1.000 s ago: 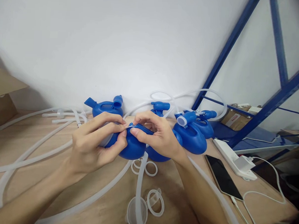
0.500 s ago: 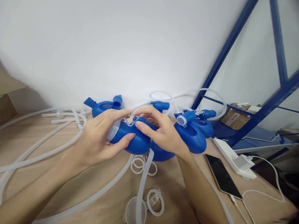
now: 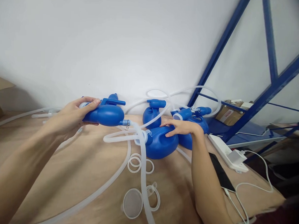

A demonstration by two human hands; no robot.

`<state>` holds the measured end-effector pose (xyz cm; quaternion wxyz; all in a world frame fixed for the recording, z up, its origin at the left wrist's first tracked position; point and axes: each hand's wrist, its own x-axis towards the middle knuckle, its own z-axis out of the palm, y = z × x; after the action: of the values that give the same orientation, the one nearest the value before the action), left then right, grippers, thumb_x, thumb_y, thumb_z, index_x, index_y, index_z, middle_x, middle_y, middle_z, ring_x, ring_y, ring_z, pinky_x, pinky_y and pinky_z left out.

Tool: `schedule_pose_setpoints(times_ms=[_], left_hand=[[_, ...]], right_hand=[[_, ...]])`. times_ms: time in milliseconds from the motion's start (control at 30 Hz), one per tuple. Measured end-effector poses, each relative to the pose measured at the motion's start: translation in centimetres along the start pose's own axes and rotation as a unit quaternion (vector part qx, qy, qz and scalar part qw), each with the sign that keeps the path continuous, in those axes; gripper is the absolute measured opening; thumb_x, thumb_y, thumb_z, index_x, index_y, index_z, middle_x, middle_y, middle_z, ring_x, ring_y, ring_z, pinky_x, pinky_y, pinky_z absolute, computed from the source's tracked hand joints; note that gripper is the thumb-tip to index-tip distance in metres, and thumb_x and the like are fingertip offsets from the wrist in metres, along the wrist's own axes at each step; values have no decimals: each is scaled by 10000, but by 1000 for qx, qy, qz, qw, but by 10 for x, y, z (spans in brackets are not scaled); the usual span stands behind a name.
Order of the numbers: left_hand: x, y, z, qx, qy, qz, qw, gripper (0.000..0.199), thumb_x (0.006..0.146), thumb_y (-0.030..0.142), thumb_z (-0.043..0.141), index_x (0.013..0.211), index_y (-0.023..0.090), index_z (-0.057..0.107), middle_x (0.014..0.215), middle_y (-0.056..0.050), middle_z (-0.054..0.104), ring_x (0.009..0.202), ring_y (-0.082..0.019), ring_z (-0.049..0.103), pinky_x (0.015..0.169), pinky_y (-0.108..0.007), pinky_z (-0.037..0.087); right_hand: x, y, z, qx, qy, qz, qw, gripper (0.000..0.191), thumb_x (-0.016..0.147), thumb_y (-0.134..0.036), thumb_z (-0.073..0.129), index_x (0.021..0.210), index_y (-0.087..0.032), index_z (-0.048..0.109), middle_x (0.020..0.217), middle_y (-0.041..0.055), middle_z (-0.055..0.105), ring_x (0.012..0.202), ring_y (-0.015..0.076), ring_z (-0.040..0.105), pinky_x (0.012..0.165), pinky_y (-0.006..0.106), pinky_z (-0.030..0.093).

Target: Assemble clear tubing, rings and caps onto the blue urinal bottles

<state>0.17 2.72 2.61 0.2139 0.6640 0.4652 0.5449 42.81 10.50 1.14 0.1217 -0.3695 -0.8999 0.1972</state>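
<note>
Shifted leftward since earlier, left hand (image 3: 76,114) clamps a blue handled bottle (image 3: 108,115) above the wooden tabletop (image 3: 92,169), pale hose (image 3: 143,177) trailing; right hand (image 3: 185,127) touches a second blue bottle (image 3: 160,147), grip unclear, round translucent cap (image 3: 132,203) beside the hose.

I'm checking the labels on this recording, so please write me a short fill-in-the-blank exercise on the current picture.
1. The left hand grips a container coloured ____.
2. The right hand touches a second container, on the picture's ____ side of the first.
3. The phone lies with its dark screen facing ____.
4. The power strip is ____ in colour.

Missing words: blue; right; up; white.
</note>
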Motion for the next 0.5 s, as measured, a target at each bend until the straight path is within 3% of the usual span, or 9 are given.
schedule_pose_setpoints(times_ms=[67, 200, 333, 433, 500], left_hand=[[3, -8, 0, -102, -57, -106, 987, 350, 921, 480, 757, 996, 140, 711, 1029, -72, 790, 832, -198, 773, 649, -324, 703], [3, -19, 3, -130, -126, -89, 979, 299, 947, 432, 739, 955, 134, 716, 983, -93, 800, 926, -233, 786, 804, -392, 720], [-1, -15, 14, -104, -117, -42, 987, 336, 971, 491, 686, 1096, 184, 744, 1003, -75, 811, 854, -241, 796, 734, -341, 728], [-10, -1, 27, -104, -108, -13, 989, 327, 972, 528, 663, 1077, 231, 746, 934, -54, 809, 746, -217, 788, 645, -276, 705], [-17, 11, 36, -139, -104, -40, 984, 334, 963, 551, 664, 1026, 230, 733, 925, -68, 808, 747, -218, 789, 632, -267, 694]], right_hand=[[3, 16, 3, 0, 10, -9, 1000, 477, 783, -550, 764, 1074, -180, 839, 987, 53, 758, 898, 178, 727, 747, 275, 567], [3, 12, -1, 37, 2, 31, 999, 492, 769, -579, 810, 1095, -211, 820, 1162, 77, 736, 1070, 249, 688, 955, 403, 553], [-5, -27, -13, 30, 64, 38, 997, 492, 719, -591, 873, 1080, -260, 824, 1204, 69, 731, 1170, 300, 635, 1059, 450, 478], [-8, -68, -16, 3, 69, -41, 997, 419, 807, -593, 816, 1079, -275, 824, 1104, 53, 752, 1071, 271, 656, 1003, 436, 491], [-8, -93, -13, -17, 87, -90, 992, 392, 814, -588, 818, 1026, -258, 823, 1030, 55, 751, 1009, 260, 659, 950, 427, 502]])
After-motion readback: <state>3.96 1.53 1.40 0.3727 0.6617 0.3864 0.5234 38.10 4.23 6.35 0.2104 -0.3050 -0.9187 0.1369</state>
